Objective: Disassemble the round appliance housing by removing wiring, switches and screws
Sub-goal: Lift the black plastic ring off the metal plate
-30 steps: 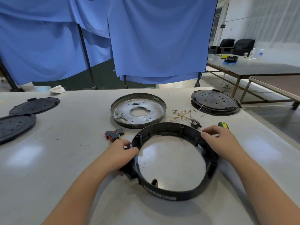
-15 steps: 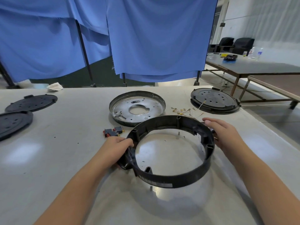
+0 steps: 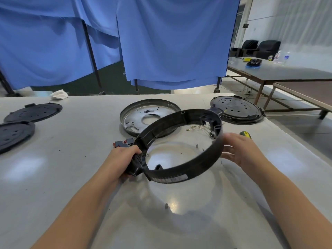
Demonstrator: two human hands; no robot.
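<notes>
The black round housing ring [image 3: 186,169] hangs tilted above the grey table [image 3: 71,177], its far side raised. My left hand [image 3: 124,159] grips the ring's left edge at a thick lug. My right hand [image 3: 239,151] is off the ring's right side with fingers straight, close to it or just touching. Loose wires with gold terminals [image 3: 199,128] lie behind the ring. Red and black switches [image 3: 124,142] sit by my left hand. Two small screws [image 3: 166,205] [image 3: 196,145] lie on the table under the ring.
A metal base plate [image 3: 136,119] lies behind the ring, a black round cover [image 3: 237,109] at the back right. Two black lids [image 3: 34,112] [image 3: 12,133] lie at the far left. A screwdriver's green-yellow handle [image 3: 245,134] peeks past my right hand. Blue curtains hang behind.
The ring has been lifted off the table and tilted up, far side higher. My right hand has let go of its rim and opened beside it.
</notes>
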